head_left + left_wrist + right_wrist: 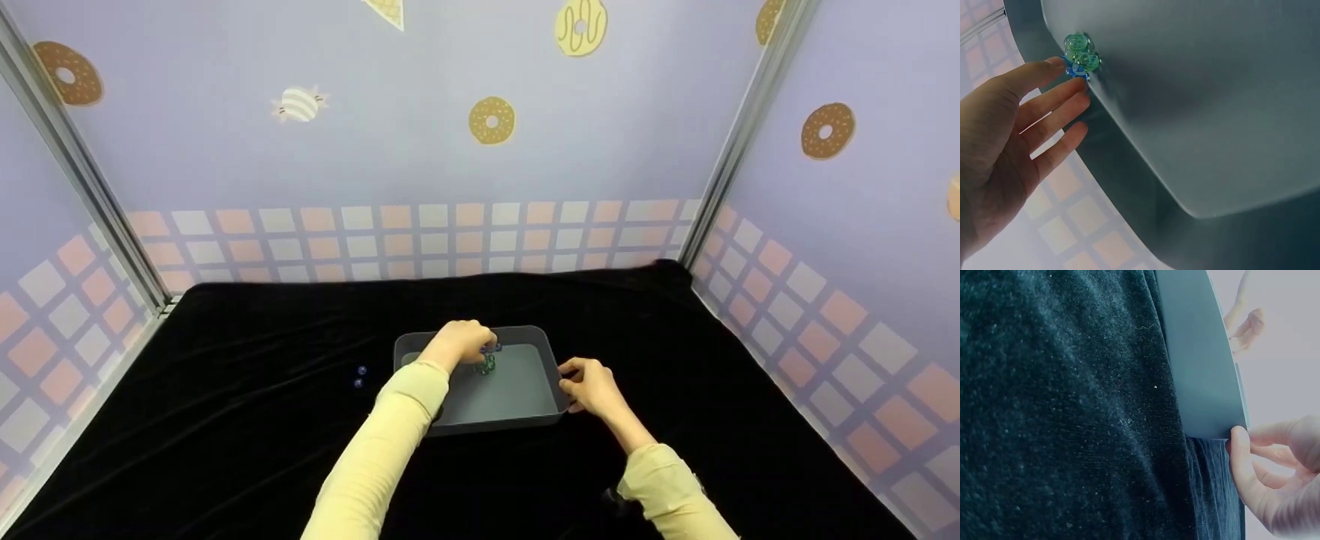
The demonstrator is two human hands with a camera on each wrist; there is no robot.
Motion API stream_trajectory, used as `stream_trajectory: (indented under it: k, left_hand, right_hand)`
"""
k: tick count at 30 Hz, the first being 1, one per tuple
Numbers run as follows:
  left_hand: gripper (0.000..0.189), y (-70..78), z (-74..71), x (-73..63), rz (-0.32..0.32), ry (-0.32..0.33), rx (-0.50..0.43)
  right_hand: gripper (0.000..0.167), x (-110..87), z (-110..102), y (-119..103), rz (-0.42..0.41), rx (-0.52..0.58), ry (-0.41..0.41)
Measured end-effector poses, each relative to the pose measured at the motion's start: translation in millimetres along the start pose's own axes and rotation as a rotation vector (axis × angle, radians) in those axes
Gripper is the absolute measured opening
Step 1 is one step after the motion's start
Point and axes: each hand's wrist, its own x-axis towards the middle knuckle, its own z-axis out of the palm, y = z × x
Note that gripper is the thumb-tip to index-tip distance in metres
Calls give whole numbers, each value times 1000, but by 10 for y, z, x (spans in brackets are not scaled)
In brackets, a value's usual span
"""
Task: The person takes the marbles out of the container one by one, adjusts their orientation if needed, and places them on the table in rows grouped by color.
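Note:
A grey rectangular tray [491, 428] stands on black cloth. My left hand [461, 341] reaches over its far wall; thumb and index finger close about a blue glass marble [1079, 71], the other fingers loosely extended. Green glass marbles [1085, 56] cluster right beside those fingertips, by the edge of the tray floor. How firmly the blue one is held is hard to see, as the marbles overlap. At the tray's right side my right hand [591, 386] pinches the wall near a corner, its thumb [1239, 453] on the outer face.
Two blue marbles [360, 376] lie on the black cloth [247, 435], left of the tray. Patterned walls [420, 172] enclose the table at the back and both sides. Metal corner posts [724, 180] rise at the back.

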Motion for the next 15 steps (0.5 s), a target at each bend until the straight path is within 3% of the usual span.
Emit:
stream_trajectory:
  k: [10,15]
  left_hand:
    - [26,-6,-10,-30,-6,-67,4]
    - [26,6,-11,0,-5,-86,21]
  right_hand:
    - [23,-14,-18,26,-57,26,-50]
    - [23,-6,-24,21,-27,24,-22]
